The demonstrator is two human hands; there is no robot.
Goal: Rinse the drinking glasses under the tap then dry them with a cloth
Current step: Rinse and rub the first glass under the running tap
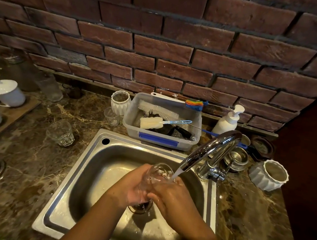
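Over the steel sink both my hands hold one clear drinking glass, tilted with its mouth toward the tap. My left hand grips its left side, and my right hand wraps round its right side. Water runs from the chrome tap onto the glass rim and my right hand. A second clear faceted glass stands upright on the counter left of the sink. A smaller glass stands behind the sink. No cloth is clearly in view.
A plastic tub of brushes sits on the sink's back rim, with a soap pump bottle to its right. White ribbed pots, metal bowls and white lidded cups on a wooden tray crowd the marble counter.
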